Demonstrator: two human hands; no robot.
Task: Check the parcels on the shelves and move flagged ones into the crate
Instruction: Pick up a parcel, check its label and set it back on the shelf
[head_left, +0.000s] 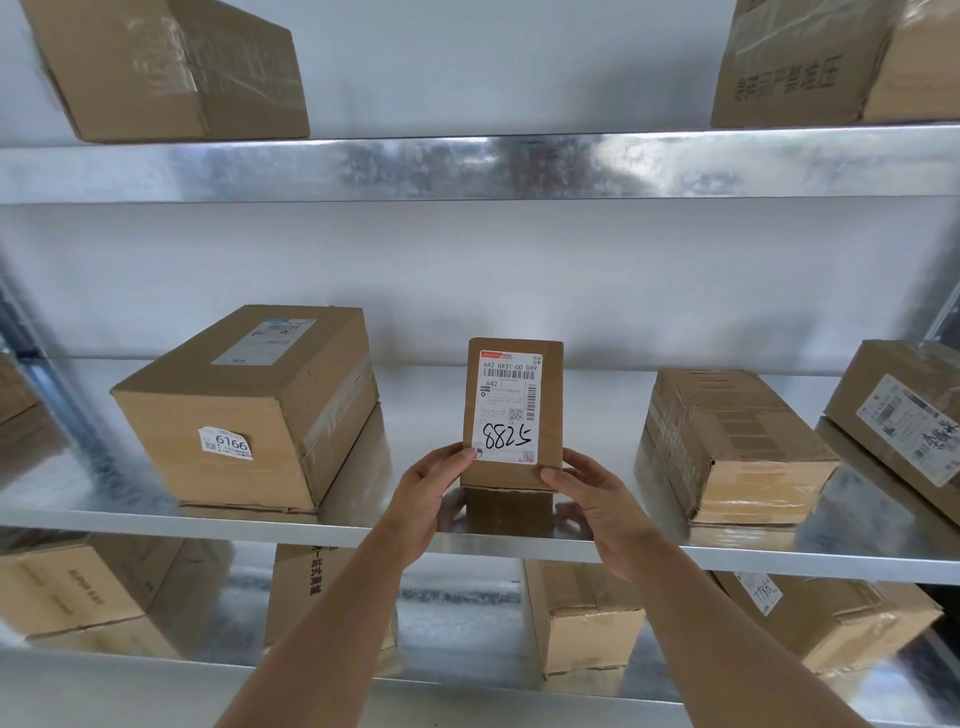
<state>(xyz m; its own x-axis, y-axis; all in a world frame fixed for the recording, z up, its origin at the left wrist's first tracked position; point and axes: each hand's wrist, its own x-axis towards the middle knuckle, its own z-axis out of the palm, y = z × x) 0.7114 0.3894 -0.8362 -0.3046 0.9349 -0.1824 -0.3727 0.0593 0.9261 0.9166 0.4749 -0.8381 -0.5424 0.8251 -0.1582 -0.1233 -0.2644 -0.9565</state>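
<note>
A small cardboard parcel (511, 410) stands tilted up on the middle metal shelf (415, 530), its white label facing me with "8825" handwritten on it. My left hand (428, 493) grips its lower left edge, thumb on the label corner. My right hand (597, 501) grips its lower right edge, thumb on the front. The parcel's bottom edge rests on or just above the shelf, mirrored in the shiny surface. No crate is in view.
On the same shelf sit a large box marked "6166" (244, 410) to the left and a taped box (727, 447) and a labelled box (904, 410) to the right. Further boxes (166, 67) occupy the shelf above, others (587, 618) the shelf below.
</note>
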